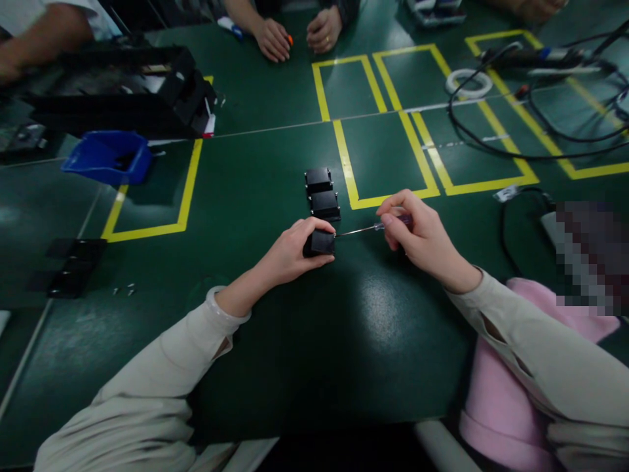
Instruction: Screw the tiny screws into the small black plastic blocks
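Observation:
My left hand is closed around a small black block, pinning it to the green table. In my right hand is a screwdriver with a clear purplish handle, gripped between thumb and fingers. Its thin metal shaft points left, and the tip meets the block's right side near a corner; whether a screw sits there is too small to tell. Just beyond the block, two similar black blocks lie in a row, with small shiny screws along their sides.
At the left are a blue bin, several black parts and loose screws. A long black housing stands behind them. Across the table rest another person's hands. Cables, a white ring and pink cloth lie at right.

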Motion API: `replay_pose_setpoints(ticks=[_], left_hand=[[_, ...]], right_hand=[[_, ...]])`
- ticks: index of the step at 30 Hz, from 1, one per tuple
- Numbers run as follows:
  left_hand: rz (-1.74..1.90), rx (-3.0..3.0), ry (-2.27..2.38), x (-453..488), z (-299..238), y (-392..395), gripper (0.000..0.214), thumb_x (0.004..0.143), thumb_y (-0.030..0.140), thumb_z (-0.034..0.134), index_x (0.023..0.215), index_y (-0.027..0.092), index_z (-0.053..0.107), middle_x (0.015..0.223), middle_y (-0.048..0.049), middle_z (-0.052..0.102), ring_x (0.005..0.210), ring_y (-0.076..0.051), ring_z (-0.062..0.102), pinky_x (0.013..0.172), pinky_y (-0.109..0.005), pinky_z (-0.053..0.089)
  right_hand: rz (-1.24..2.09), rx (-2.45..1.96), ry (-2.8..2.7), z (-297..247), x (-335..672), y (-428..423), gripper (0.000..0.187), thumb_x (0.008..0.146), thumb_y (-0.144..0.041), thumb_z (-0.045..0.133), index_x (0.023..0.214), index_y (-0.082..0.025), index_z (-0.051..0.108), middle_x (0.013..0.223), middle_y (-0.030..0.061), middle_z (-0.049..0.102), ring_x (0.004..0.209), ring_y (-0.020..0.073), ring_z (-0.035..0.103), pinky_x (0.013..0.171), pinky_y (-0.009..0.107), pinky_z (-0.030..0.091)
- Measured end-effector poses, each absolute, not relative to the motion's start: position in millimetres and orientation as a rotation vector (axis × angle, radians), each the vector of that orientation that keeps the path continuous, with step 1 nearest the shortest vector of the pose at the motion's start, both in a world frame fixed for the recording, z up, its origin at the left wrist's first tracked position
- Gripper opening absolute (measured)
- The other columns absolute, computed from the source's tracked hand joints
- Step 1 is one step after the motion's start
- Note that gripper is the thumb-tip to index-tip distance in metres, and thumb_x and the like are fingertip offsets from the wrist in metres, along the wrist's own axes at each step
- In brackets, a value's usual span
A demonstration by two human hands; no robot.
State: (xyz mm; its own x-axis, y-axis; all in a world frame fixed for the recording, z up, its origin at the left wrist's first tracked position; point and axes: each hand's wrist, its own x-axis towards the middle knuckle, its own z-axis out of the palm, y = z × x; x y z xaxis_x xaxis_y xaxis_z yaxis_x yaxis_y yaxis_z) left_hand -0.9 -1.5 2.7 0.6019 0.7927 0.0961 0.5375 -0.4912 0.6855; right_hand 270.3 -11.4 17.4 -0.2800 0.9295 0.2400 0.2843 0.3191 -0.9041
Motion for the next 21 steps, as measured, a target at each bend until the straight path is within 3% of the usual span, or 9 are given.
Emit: replay_pose_setpoints(ticks=[21], left_hand=[[0.567,2.211,1.029,-0.6,2.2,-1.3,0.039,0.087,0.031,0.076,0.12,0.021,0.058,0.121,-0.0059,0.066,0.112,-0.024,0.062,0.098,-0.038,0.047]], right_hand=[[1.085,-1.16,-1.668,19.6,268.1,-9.2,0.019,0.1,-0.036,0.06,0.089,-0.022,0.054,0.05,-0.0096,0.049,0.042,0.0078,0.047,0.045,0.024,0.035]])
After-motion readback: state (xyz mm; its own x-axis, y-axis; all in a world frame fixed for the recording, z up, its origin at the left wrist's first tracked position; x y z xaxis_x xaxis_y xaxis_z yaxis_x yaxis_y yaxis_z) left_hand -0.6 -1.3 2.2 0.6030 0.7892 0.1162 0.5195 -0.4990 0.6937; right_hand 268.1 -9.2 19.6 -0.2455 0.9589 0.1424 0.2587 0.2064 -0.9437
